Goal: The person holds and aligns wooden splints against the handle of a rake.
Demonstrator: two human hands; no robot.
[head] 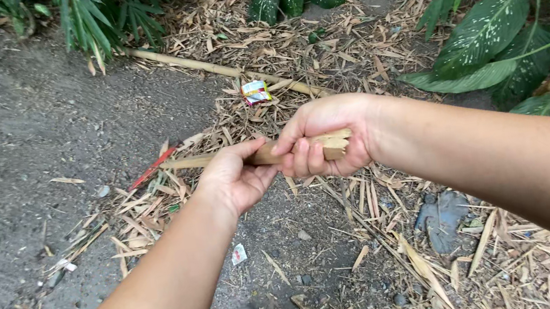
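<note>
Hands grip a short tan bamboo stick above leaf-strewn ground: right hand fisted round its splintered end, left hand pinching the middle. It looks whole, unbroken; a red-tipped sliver lies beyond.

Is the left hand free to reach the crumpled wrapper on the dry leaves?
Probably not yet: the left hand and right hand both grip the bamboo stick, and the wrapper lies beyond them.
</note>
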